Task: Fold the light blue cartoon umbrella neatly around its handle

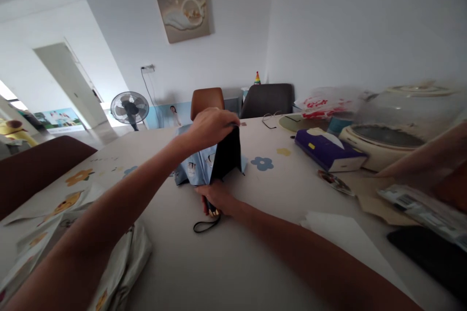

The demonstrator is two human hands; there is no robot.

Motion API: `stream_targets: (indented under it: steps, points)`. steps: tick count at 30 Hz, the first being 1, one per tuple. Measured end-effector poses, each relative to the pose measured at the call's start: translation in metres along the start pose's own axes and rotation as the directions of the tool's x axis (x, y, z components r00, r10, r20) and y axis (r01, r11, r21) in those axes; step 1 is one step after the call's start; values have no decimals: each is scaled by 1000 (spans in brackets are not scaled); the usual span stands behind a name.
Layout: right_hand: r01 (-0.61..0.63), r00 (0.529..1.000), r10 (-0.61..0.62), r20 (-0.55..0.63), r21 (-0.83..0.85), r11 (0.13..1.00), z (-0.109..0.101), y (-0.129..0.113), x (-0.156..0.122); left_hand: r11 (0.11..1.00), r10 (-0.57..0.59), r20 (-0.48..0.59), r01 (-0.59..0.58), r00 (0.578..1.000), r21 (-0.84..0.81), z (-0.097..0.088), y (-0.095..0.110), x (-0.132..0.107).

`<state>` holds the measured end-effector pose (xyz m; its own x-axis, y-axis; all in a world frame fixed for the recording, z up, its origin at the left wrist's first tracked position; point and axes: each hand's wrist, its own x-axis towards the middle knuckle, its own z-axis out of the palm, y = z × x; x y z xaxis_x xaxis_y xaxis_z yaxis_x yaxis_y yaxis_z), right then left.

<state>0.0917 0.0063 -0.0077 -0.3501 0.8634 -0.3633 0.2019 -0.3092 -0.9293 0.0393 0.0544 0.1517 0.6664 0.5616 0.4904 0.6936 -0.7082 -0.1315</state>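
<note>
A folding umbrella (197,163) is held over the table, its canopy loosely gathered. The outside is light blue with small cartoon figures, and the inside is black. My left hand (215,124) pinches the top edge of the canopy and lifts one panel. Lower down, my right hand (219,197) is wrapped around the dark handle, just below the fabric. From the handle's end a thin black wrist strap (206,226) hangs in a loop onto the table. The umbrella's far side and part of its shaft are hidden.
On the right stand a purple tissue box (328,149), a cream pot (386,138) and a plastic bag (330,100). Glasses (270,119) lie at the far edge. Crumpled printed fabric (127,257) is at left; white paper (346,240) and a black flat object (426,257) at right.
</note>
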Motion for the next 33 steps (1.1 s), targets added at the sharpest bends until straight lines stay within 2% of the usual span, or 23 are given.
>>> stream_targets:
  steps: [3, 5, 9, 12, 14, 16, 19, 21, 22, 24, 25, 27, 30, 33]
  points:
    - [32, 999, -32, 5, -20, 999, -1, 0, 0, 1000, 9, -53, -10, 999, -12, -31, 0, -31]
    - [45, 999, -45, 14, -27, 999, -1, 1, 0, 998, 49, -57, -47, 997, 46, -43, 2, -55]
    - [71, 997, -70, 25, -25, 997, -1, 3, 2, 983, 120, 45, -125, 992, 137, -45, 4, -104]
    - [101, 994, -101, 36, -8, 995, -1, 4, 4, 979, 99, 84, -113, 991, 170, -37, -3, -132]
    - [104, 994, -104, 36, -5, 995, -1, 4, 3, 976, 45, 56, -56, 997, 209, -34, -12, -143]
    - [94, 995, -94, 31, 0, 996, -2, 4, 2, 965, -38, -18, 41, 999, 258, -33, -21, -148]
    - [79, 997, -80, 24, 5, 997, -2, 1, 0, 925, -173, -202, 230, 964, 301, -37, -32, -149]
    - [76, 997, -76, 29, 4, 997, -2, 0, -2, 902, -213, -262, 292, 941, 318, -39, -36, -149]
    - [78, 996, -78, 32, 4, 997, -2, -1, -2, 901, -206, -232, 276, 951, 334, -39, -37, -150]
    - [88, 996, -89, 32, 22, 996, -1, -2, -4, 919, -167, -55, 176, 984, 353, -36, -38, -156]
    - [95, 995, -96, 30, 32, 995, -1, -2, -4, 930, -153, 55, 125, 987, 345, -33, -39, -160]
    - [108, 994, -109, 27, 49, 993, -1, -1, -4, 949, -159, 229, 85, 960, 303, -25, -38, -168]
    - [125, 991, -127, 34, 43, 991, 0, 0, -2, 966, -194, 337, 118, 921, 232, -10, -34, -175]
    - [142, 989, -143, 27, 41, 989, 0, 1, 0, 983, -160, 368, 114, 916, 143, 1, -29, -169]
